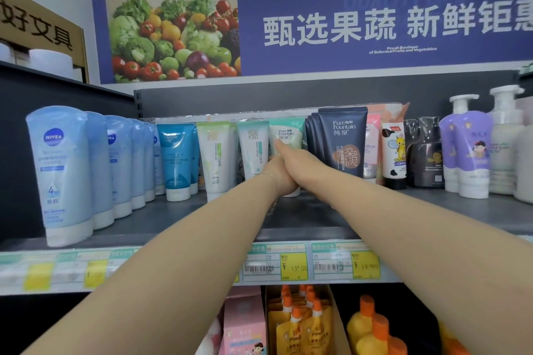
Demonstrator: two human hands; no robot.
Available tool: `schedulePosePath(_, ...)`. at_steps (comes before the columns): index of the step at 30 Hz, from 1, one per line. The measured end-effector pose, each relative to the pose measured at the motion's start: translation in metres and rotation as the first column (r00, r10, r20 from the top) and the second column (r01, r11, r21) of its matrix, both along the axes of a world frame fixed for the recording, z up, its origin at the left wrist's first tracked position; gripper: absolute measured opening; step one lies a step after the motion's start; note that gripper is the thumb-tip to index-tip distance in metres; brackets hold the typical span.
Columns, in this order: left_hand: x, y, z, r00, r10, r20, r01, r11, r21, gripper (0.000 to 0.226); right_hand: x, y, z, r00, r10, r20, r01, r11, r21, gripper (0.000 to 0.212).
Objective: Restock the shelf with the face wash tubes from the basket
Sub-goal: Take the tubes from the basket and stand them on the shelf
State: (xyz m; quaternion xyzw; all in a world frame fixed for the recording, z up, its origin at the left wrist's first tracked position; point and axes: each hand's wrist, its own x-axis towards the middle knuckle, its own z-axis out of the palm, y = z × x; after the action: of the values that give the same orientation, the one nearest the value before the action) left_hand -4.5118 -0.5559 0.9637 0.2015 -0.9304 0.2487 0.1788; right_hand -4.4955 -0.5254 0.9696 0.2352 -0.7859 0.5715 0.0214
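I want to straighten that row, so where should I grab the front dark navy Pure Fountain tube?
Pinch the navy tube near its flat crimped top, from the front and above: it stands cap-down, taller than the mint tube and pink tube crowding its sides.

Glossy plastic packs on matt grey metal

The shelf (161, 216) looks like painted metal: dark grey, smooth and matt, with only a dull sheen. The pale blue tubes (63, 170) are soft plastic with a satin gloss that catches the light, and their white caps are smooth. The mint tube (288, 130) has the same slick plastic skin. The navy tube (343, 135) beside it is duller, nearly matt, with a coppery printed patch. The pump bottles (507, 130) are hard white plastic, lightly shiny. The price labels (291, 265) are printed paper behind a clear, glaring plastic strip. The banner (317, 26) is a smooth printed sheet and the box (37, 23) is matt brown cardboard. The yellow pouches (291, 334) are glossy film with orange plastic spouts.
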Motion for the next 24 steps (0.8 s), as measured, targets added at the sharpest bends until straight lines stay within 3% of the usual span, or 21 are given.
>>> schedulePosePath(2,0.002,0.009,0.004,0.999,-0.039,0.019,0.037,0.995,0.088,0.039,0.006,0.001,0.002,0.998,-0.023,-0.063,0.025,0.999,0.035,0.061)
schedulePosePath(5,0.031,0.003,0.006,0.982,-0.093,-0.166,0.117,0.983,0.142,0.035,0.016,0.006,0.008,0.992,-0.052,-0.113,0.064,0.993,0.100,0.064)
schedulePosePath(6,0.036,-0.010,0.007,0.967,-0.186,-0.177,0.218,0.959,0.182,0.036,0.018,0.009,0.009,0.990,-0.053,-0.129,0.069,0.990,0.120,0.063)
schedulePosePath(9,0.058,-0.033,0.005,0.912,-0.356,-0.202,0.409,0.784,0.467,0.039,0.031,0.019,0.016,0.985,-0.041,-0.168,0.067,0.986,0.151,0.055)
schedulePosePath(11,0.073,-0.037,0.006,0.902,-0.342,-0.263,0.431,0.712,0.554,0.022,0.043,0.028,0.019,0.983,-0.017,-0.184,0.045,0.988,0.149,0.042)
schedulePosePath(13,0.090,-0.040,0.004,0.872,-0.330,-0.362,0.482,0.711,0.512,0.014,0.057,0.037,0.021,0.972,-0.014,-0.235,0.056,0.983,0.172,0.037)
schedulePosePath(17,0.123,-0.040,0.005,0.854,-0.344,-0.391,0.509,0.709,0.489,0.016,0.086,0.061,0.019,0.911,-0.008,-0.413,0.146,0.942,0.303,0.032)
schedulePosePath(20,0.145,-0.037,0.007,0.838,-0.356,-0.414,0.531,0.707,0.467,0.004,0.109,0.075,0.018,0.864,0.019,-0.503,0.202,0.902,0.382,0.028)
schedulePosePath(24,0.172,-0.025,0.005,0.775,-0.376,-0.508,0.608,0.663,0.436,0.003,0.132,0.093,0.010,0.790,0.090,-0.606,0.245,0.860,0.447,0.018)
